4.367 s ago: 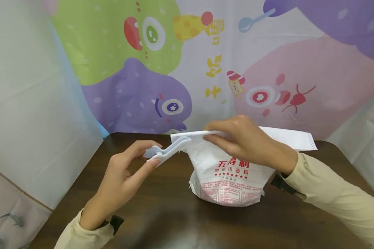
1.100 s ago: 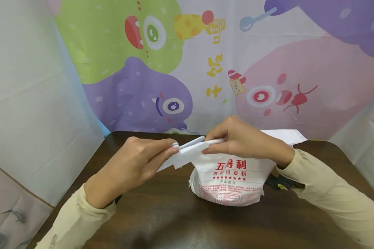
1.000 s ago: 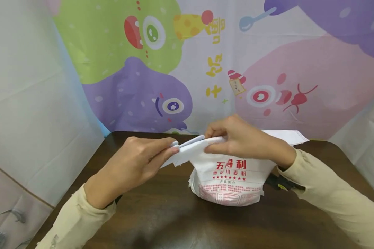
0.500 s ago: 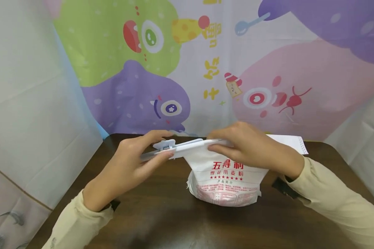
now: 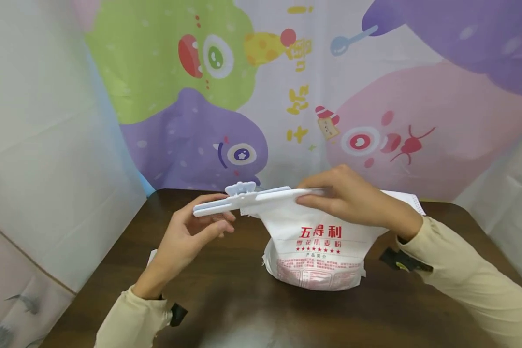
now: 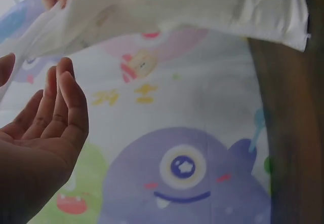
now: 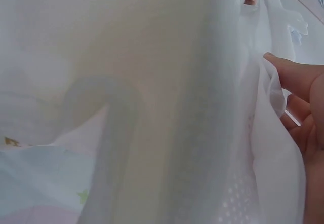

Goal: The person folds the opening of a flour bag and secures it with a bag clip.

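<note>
Head view: the white bag [image 5: 317,241] stood on the dark table [image 5: 226,290], red characters and a row of stars above fine pink print, its neck narrowing below a folded white top. A pale blue-white clip [image 5: 243,199] with a scalloped tab lay along that fold at your left, one end projecting past the bag's corner. Your right hand [image 5: 358,200] pinched the fold between thumb and fingers, hiding the stretch beneath; whether the clip was fastened could not be told. Your left hand [image 5: 182,241] was beside the projecting end, thumb and fingers apart; contact by the index finger was unclear. Left wrist view: your left fingers were loosely extended, the thumb cut off by the edge, the bag cropped above. Right wrist view: blurred white material filled most of the frame; your right thumb and fingers pinched its folds.
</note>
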Available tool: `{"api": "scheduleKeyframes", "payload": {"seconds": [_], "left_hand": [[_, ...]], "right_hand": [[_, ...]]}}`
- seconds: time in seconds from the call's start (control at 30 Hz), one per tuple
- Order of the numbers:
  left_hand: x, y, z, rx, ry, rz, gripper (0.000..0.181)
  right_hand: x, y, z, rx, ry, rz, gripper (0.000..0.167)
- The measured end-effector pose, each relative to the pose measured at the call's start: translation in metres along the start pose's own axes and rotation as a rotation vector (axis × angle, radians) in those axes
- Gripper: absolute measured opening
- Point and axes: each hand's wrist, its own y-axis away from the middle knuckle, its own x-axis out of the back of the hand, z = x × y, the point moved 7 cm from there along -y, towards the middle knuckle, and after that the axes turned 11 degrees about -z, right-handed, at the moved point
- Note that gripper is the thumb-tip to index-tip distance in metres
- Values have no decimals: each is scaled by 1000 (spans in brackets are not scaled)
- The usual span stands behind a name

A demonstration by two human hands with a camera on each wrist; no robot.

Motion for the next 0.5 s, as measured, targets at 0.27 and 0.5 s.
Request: {"api": "scheduleKeyframes", "payload": {"seconds": [0.27, 0.5], "left_hand": [[-25, -12, -12, -8, 36, 10, 5], [-45, -32, -6, -61, 48, 103, 17]], "right_hand": [[-2, 0, 7, -27, -55, 7, 9], [-4, 5, 19, -97, -112, 24, 13]]}}
